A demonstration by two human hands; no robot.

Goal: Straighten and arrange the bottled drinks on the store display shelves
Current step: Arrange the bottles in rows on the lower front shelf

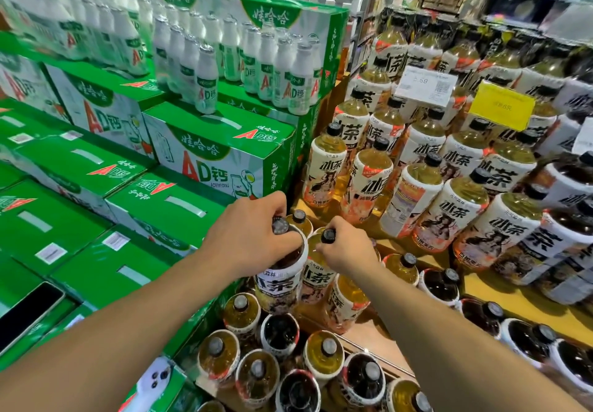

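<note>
left hand (253,235) clamped over the top of a dark tea bottle (282,280), fingers curled round its cap and shoulder; right hand (348,249) pinching the black cap of a light tea bottle (317,280); hands close together with a narrow gap between them; the two bottles stand upright, touching side by side, directly under the hands; both labels face the camera; more tea bottles (279,331), dark and light mixed, packed in rows below the hands on a lower tier; further rows of tea bottles (449,216) right of and beyond the right hand, on stepped wooden shelves (500,302); white price tag (425,86) and yellow tag (502,105) up among those far rows; green cartons (192,161) stacked just left of the left hand; small white milk bottles (205,81) standing on top of the cartons, well beyond the left hand; black phone (29,315) lying flat on a carton, left of the left forearm
</note>
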